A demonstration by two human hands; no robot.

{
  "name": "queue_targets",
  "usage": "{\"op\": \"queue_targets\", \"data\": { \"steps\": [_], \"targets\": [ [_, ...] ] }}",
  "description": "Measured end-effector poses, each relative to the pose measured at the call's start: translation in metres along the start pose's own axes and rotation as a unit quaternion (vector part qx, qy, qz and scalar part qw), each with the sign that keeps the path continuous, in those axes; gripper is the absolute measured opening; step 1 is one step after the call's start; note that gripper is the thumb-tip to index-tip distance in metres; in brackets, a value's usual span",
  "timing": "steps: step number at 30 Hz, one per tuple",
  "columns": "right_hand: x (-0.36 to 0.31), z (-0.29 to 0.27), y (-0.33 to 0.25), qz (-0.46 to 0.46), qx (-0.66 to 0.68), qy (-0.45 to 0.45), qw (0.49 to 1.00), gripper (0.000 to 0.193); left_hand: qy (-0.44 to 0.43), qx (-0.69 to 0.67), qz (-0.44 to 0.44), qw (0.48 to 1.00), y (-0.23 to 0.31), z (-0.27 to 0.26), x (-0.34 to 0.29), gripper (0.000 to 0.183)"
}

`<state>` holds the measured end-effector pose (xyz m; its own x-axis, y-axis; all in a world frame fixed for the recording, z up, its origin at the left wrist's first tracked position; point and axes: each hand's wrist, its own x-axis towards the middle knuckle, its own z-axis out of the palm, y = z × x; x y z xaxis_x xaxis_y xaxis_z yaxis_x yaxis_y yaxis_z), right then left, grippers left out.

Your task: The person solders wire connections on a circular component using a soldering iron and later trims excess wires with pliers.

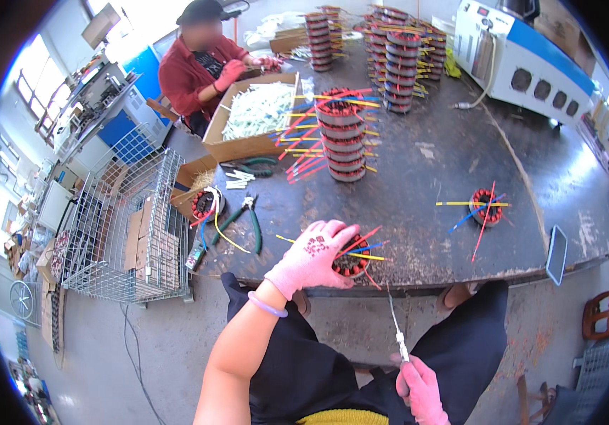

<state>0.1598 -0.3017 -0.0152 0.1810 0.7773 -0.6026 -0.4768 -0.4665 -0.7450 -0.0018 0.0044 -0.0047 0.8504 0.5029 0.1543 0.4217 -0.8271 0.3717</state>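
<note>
Past your table's [439, 170] far left side, the large box [246, 150] is heaped with pale tubes [262, 106]. In front of it, a smaller box [189, 177] shows some straw-coloured filling. Left of the table, the wire cage [174, 205] has flattened cardboard [157, 244] in it.

Your stator [353, 265] is a short grey ring with red windings around a dark opening; red, blue and yellow wires fan out on its right, and one yellow wire juts out to the left past your fingers.

It sits at the table's near edge, against your left hand [318, 255], which is gloved in pink and grasps its left side, covering part of it. Your right hand [420, 388], also in pink, is lower and to the right, closed round the white handle of a tool [402, 346]. The tool's thin metal shaft points up toward the stator, ending just beside its wires.
</note>
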Motion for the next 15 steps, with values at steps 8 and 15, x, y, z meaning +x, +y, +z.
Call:
{"op": "queue_targets", "data": {
  "steps": [8, 15],
  "targets": [
    [-0.002, 0.0, -0.006, 0.017, -0.007, -0.015, 1.0, 0.035, -0.007, -0.03, 0.012, 0.999, 0.004, -0.004, -0.001, 0.1],
    [-0.005, 0.0, -0.007, -0.021, -0.036, -0.017, 0.999, 0.038, -0.029, 0.003, 0.007, 1.0, 0.01, -0.003, 0.001, 0.098]
  ]
}}
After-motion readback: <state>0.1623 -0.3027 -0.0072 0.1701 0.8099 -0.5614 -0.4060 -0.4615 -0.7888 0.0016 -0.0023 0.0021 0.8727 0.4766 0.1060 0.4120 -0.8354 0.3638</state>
